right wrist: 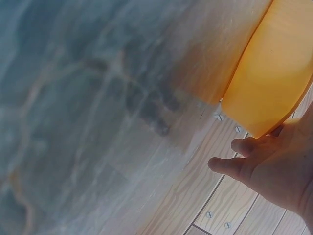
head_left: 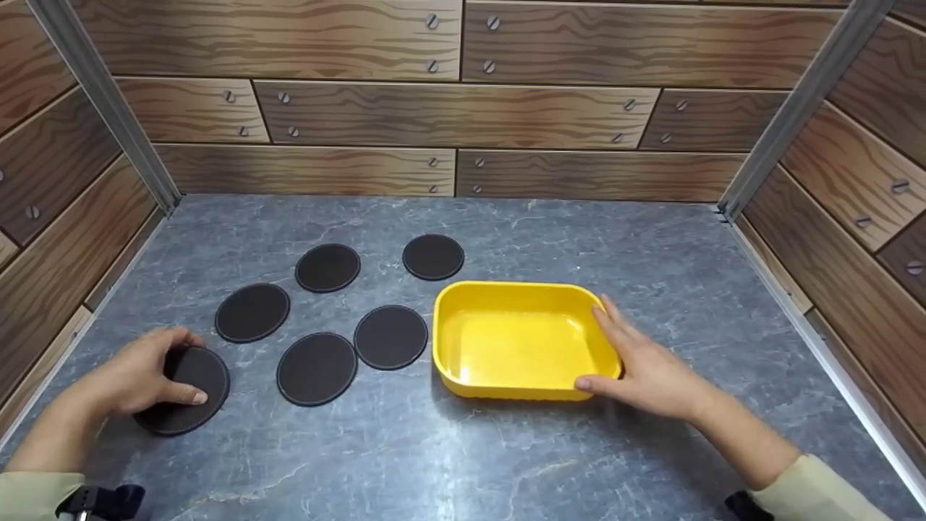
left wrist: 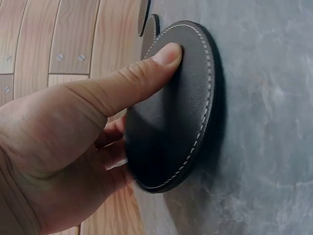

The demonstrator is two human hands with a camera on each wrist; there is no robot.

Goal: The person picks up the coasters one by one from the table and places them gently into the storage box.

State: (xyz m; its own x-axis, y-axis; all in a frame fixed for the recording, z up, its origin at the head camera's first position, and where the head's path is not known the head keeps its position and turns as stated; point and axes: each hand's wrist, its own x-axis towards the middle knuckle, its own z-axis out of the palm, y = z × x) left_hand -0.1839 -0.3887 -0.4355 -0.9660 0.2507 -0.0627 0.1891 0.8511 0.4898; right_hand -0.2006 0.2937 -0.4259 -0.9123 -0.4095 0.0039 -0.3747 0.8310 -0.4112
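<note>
At the left of the head view, my left hand [head_left: 137, 376] pinches a round black coaster [head_left: 206, 369] with pale stitching round its rim. In the left wrist view the thumb lies across the coaster's face [left wrist: 176, 112] while the other fingers go behind its edge. That edge looks thick; whether it is one coaster or a stack I cannot tell. My right hand [head_left: 647, 373] grips the right end of a yellow plastic tub [head_left: 517, 347], thumb at the near corner and fingers at the far one. Nothing lies inside the tub. The right wrist view shows the tub's outer wall [right wrist: 269, 73].
Several more black coasters lie flat between the left hand and the tub, among them a near one [head_left: 317, 369] and a far one [head_left: 433, 257]. Wood-patterned panels [head_left: 456, 116] wall in the grey marbled tabletop [head_left: 405, 463] at the back and both sides.
</note>
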